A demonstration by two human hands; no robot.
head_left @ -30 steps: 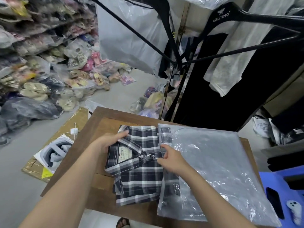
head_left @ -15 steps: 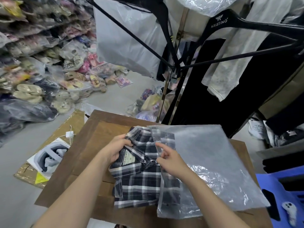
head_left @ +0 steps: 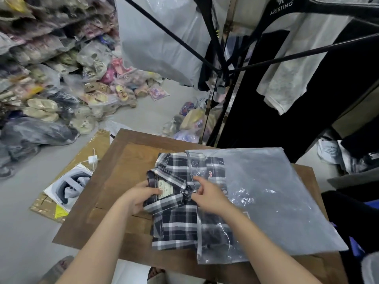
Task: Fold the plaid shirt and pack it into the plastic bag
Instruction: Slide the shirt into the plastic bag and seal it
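plaid shirt (head_left: 174,218) half inside plastic bag (head_left: 266,197) | left hand (head_left: 137,198) grips collar | right hand (head_left: 209,196) pinches bag mouth

A brown wooden table (head_left: 123,160) stands on a pale grey floor (head_left: 20,232); left of it flattened cardboard (head_left: 86,152) lies on the floor; bagged sandals (head_left: 61,78) heap far left; black hangers (head_left: 287,9) and pale garments (head_left: 291,78) hang above, beyond the table.

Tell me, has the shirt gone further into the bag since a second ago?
Yes. The plaid shirt slid rightward along the table, deeper into the plastic bag.
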